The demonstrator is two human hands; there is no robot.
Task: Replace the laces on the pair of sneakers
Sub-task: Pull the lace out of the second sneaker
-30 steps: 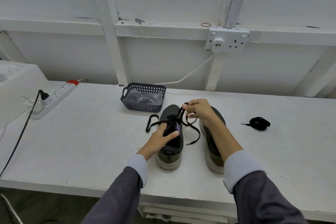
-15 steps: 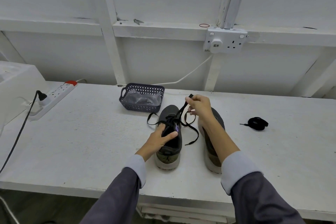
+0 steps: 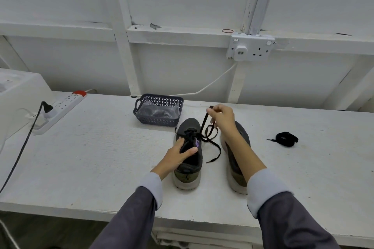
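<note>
Two dark grey sneakers stand side by side on the white table (image 3: 101, 157), toes pointing away from me. My left hand (image 3: 178, 154) grips the collar of the left sneaker (image 3: 189, 170), fingers and thumb curled round its opening. My right hand (image 3: 221, 118) pinches one end of that shoe's black lace (image 3: 203, 125) and holds it taut above the toe. The lace's other end trails loose on the table between the shoes. The right sneaker (image 3: 240, 133) lies partly under my right forearm. A removed black lace (image 3: 286, 139) lies bundled at the right.
A dark plastic basket (image 3: 158, 121) holding clear bags stands just behind the left sneaker. A white power strip (image 3: 60, 107) with a black cable lies at the far left, beside a white box (image 3: 18, 95). A wall socket (image 3: 251, 49) sits above the table.
My right hand has lifted up and away from the shoe, drawing the lace out longer and taut. The loop on the shoe's left side has shrunk. My left hand stays on the collar.
</note>
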